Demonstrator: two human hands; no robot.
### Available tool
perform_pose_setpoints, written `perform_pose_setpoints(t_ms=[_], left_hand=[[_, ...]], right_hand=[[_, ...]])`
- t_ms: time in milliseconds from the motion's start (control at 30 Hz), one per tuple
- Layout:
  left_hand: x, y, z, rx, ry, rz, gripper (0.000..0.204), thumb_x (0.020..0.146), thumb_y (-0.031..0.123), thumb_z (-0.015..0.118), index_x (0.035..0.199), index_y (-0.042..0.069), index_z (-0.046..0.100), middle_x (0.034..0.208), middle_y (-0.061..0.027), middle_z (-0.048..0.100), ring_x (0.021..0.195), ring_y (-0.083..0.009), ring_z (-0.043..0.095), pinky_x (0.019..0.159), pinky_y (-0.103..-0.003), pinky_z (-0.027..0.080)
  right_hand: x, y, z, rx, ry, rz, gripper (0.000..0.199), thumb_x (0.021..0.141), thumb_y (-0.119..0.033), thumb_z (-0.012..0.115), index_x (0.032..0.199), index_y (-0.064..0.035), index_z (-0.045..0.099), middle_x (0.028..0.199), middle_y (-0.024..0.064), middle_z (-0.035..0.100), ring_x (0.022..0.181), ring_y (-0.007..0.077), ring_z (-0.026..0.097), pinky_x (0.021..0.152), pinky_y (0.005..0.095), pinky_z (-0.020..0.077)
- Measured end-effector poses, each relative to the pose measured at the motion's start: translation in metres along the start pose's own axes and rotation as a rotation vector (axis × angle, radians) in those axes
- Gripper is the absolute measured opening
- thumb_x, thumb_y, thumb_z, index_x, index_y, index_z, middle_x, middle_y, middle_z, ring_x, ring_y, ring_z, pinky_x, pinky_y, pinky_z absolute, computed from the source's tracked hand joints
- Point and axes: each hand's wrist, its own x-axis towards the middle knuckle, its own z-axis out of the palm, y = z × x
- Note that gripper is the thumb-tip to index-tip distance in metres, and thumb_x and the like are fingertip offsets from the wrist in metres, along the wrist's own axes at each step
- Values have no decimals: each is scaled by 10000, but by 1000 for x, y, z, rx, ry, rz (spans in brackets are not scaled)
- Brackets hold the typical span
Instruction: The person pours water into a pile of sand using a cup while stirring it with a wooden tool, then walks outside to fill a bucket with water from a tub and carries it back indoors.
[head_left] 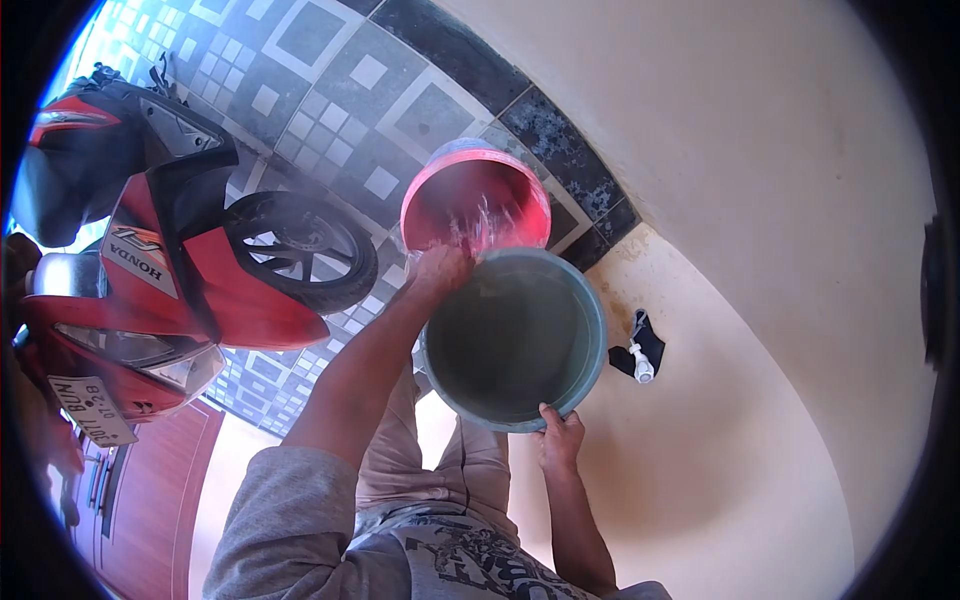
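Patterned tile floor meets a cream wall here. My left hand is clamped on the far rim of the teal bucket, my right hand gripping its near rim. It's tipped, spilling water into the red bucket just beyond. Wet, probably heavy and slippery; opposite rims feel safest. A red scooter stands at my left.

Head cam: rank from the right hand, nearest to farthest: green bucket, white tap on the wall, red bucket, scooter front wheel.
From the right hand:
1. Green bucket, gripped at its near rim.
2. White tap, just to the right on the cream wall.
3. Red bucket, beyond the green one, catching the water.
4. Scooter front wheel, far to the left on the tiled floor.
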Motion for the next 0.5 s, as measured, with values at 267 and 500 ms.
perform_pose_setpoints(t_ms=[267,500], left_hand=[[-1,8,-7,152,298,137,328,809,337,496,1017,108,604,1276,-157,402,1190,-323,360,1008,-554,161],[3,11,-14,100,400,155,314,765,230,515,1056,128,575,1236,-112,436,1198,-307,349,994,-569,197]], right_hand=[[-6,-15,8,18,-2,46,269,793,-82,588,986,61,468,899,152,557,738,246,604,668,392,554],[-10,-30,16,113,-46,48,168,825,-121,564,904,2,482,829,120,579,683,186,605,644,367,558]])
